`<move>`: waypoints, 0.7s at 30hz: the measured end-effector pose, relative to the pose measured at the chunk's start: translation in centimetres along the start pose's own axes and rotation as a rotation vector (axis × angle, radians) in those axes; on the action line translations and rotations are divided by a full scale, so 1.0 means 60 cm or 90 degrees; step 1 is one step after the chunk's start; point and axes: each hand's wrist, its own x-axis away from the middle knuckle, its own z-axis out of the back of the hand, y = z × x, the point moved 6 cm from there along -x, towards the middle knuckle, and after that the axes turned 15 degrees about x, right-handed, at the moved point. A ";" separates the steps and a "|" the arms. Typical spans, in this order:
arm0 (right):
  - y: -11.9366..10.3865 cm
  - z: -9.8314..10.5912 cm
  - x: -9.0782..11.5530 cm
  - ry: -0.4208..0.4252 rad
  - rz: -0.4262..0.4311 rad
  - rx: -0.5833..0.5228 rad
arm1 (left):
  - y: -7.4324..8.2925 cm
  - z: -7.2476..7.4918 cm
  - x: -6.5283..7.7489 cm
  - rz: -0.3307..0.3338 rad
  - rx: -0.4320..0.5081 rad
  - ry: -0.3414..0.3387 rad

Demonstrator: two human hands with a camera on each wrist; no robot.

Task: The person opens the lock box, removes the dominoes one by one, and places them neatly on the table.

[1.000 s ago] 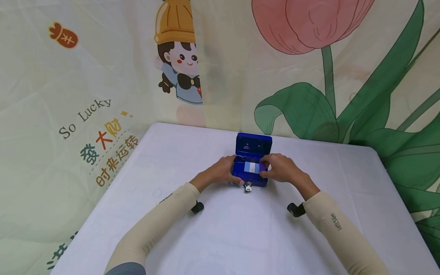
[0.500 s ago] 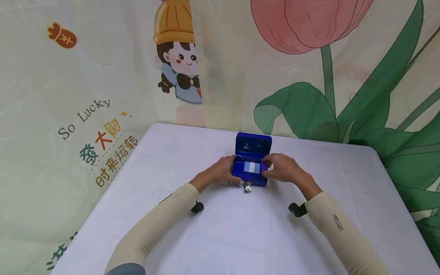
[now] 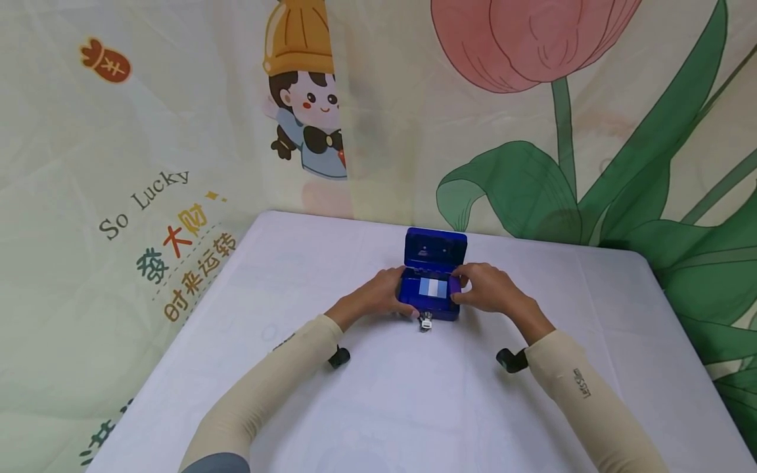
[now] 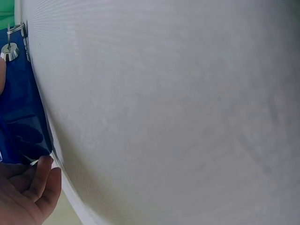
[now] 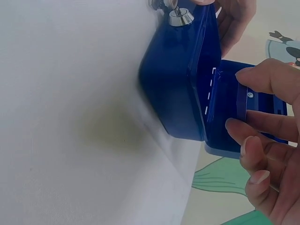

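A blue metal cash box [image 3: 443, 313] stands on the table with its lid [image 3: 435, 248] raised. My left hand [image 3: 380, 294] grips the box's left side, thumb along the front near the lock. Keys [image 3: 426, 322] hang from that lock. Between thumb and fingertips my right hand [image 3: 487, 288] pinches a thin purple-blue flat piece [image 5: 241, 102], held at the box's right rim. A light-blue and white striped flat thing [image 3: 434, 288] shows inside the box; its kind is unclear. The left wrist view catches only part of the box, the lock [image 4: 10, 51] and curled fingers.
White cloth covers the table [image 3: 378, 401]. Behind it hangs a printed backdrop [image 3: 390, 131] close to the far edge. Small black devices [image 3: 511, 360] are attached under both sleeves.
The right hand has shifted slightly right with the purple-blue piece, away from the striped thing, then stayed nearly still. The left hand and box hold their place.
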 end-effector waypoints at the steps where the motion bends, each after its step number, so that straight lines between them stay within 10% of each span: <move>1: 0.001 0.000 0.001 0.001 0.000 0.000 | 0.000 0.000 0.000 0.000 -0.002 0.000; 21: 0.036 0.000 0.007 0.003 -0.015 -0.014 | -0.004 -0.001 0.001 0.013 -0.008 0.002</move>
